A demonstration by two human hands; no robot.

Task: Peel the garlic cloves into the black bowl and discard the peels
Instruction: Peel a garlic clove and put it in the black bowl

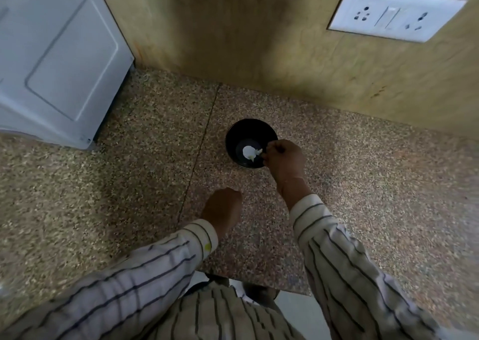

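**Right hand at the black bowl, left hand curled below**

Black bowl (251, 142) on a speckled granite counter (129, 163), near the wooden back wall (259, 41). Inside, on the bowl's floor, a white garlic piece (248, 152); clove or peel, cannot tell. Right hand (285, 162) over the bowl's right rim, fingers curled inward, fingertips pinching a pale scrap (258, 152) just beside the white piece. Left hand (223, 210) nearer the body, well apart from the bowl, fingers folded under into a loose fist; whether holding anything, cannot tell. Striped sleeves (334, 251) on both arms. White appliance (57, 54) at far left, a switch-and-socket plate (394, 13) on the wall upper right.
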